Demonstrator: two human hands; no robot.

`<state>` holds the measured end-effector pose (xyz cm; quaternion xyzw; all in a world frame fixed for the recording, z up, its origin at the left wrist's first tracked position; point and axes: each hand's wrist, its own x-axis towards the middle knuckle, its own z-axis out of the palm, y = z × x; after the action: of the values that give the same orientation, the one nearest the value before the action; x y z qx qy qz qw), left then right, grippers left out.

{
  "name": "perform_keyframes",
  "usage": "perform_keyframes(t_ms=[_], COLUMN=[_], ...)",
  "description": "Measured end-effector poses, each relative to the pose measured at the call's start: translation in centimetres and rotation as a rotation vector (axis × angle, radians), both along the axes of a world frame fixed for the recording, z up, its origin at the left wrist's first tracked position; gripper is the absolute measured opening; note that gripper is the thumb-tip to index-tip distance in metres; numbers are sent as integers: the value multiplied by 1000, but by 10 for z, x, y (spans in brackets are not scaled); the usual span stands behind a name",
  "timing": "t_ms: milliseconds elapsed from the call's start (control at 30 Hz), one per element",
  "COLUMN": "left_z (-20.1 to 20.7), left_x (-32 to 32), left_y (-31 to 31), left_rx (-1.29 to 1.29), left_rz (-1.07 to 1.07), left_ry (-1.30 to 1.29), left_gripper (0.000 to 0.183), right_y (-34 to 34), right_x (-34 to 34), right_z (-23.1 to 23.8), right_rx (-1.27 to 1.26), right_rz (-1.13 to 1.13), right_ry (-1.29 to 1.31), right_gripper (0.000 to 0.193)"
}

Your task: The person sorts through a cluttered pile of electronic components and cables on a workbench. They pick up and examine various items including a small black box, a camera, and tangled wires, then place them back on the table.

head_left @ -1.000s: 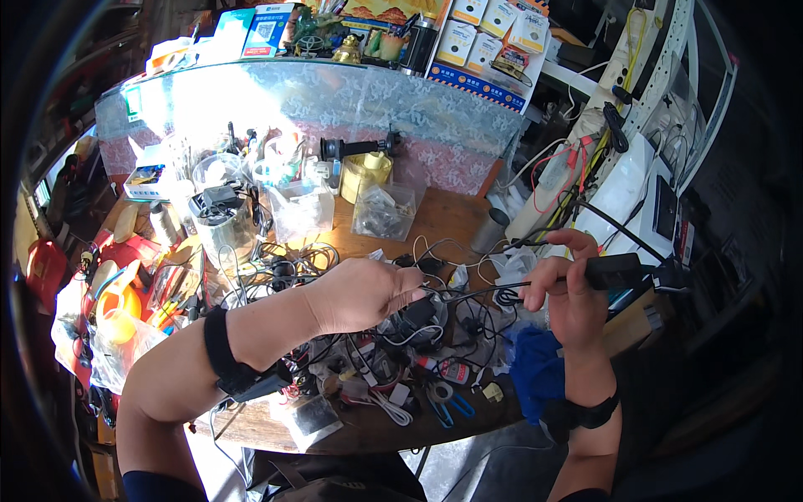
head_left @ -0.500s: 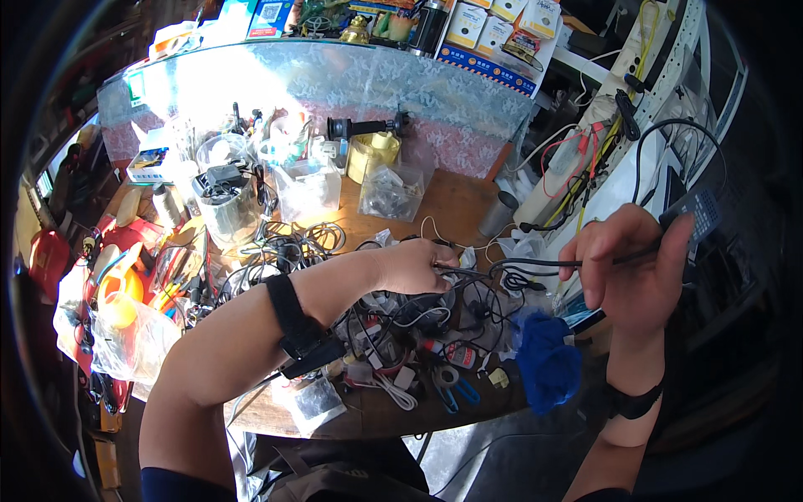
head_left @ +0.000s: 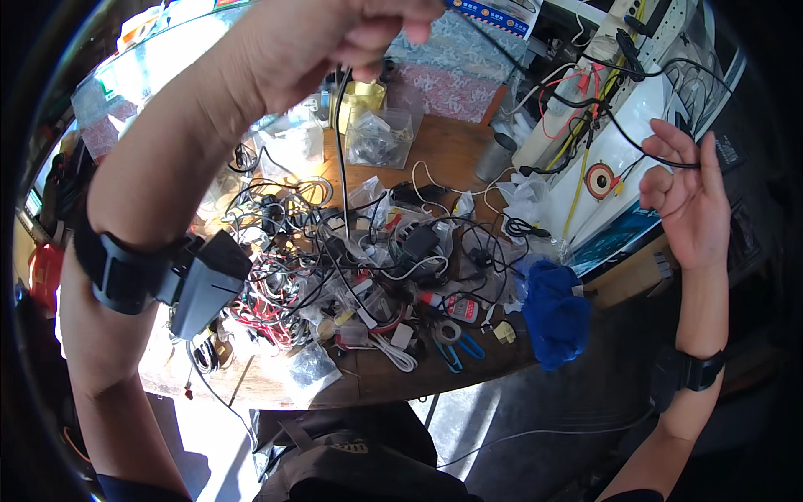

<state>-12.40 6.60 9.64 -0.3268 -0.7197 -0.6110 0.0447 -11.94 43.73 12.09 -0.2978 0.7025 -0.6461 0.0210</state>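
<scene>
High at the far edge, my left hand (head_left: 360,38) is closed around a black cable (head_left: 623,130) that stretches across to the right. One length of black cable hangs from under this hand into the heap on the table. On the right, my right hand (head_left: 693,197) is raised, palm showing and fingers bent, with the cable pinched between thumb and fingers. Below lies a tangled heap of cables (head_left: 280,289), black, red and white, mixed with adapters and plastic bags. Part of my left hand is cut off by the picture's top edge.
A blue cloth (head_left: 554,314) lies at the table's right edge, beside a blue-handled tool (head_left: 452,356) and a coiled white cable (head_left: 397,356). Clear plastic bins (head_left: 381,142) and a grey cylinder (head_left: 497,156) stand farther back. A white panel (head_left: 623,167) leans at the right.
My left hand has risen from the heap toward the far edge, drawing the cable up. My right hand has shifted slightly right, and the cable between the hands is stretched longer.
</scene>
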Motion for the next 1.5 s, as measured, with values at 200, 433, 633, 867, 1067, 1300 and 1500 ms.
perform_keyframes(t_ms=[200, 433, 633, 867, 1067, 1300, 1500], left_z=[85, 78, 44, 5, -11, 20, 37], left_x=[38, 46, 28, 2, -17, -13, -8], left_y=[5, 39, 46, -55, -130, -177, -129], left_rx=[-433, -926, -1115, -790, -694, -484, 228], left_rz=[198, 487, 677, 718, 1010, 1148, 894], left_ry=[629, 1240, 1199, 471, 410, 395, 101], left_gripper=[19, 16, 15, 18, 24, 30, 33], right_y=[0, -91, -144, -97, -25, 41, 34], right_x=[4, 12, 4, -19, -43, -67, -78], right_z=[42, 4, -10, 14, 51, 64, 51], right_rx=[72, 229, 118, 200, 56, 25, 8], right_rz=[-212, -236, 246, -222, -567, -800, -773], right_ry=[17, 889, -68, 193, 422, 442, 180], right_gripper=[61, 45, 21, 23, 23, 23, 20])
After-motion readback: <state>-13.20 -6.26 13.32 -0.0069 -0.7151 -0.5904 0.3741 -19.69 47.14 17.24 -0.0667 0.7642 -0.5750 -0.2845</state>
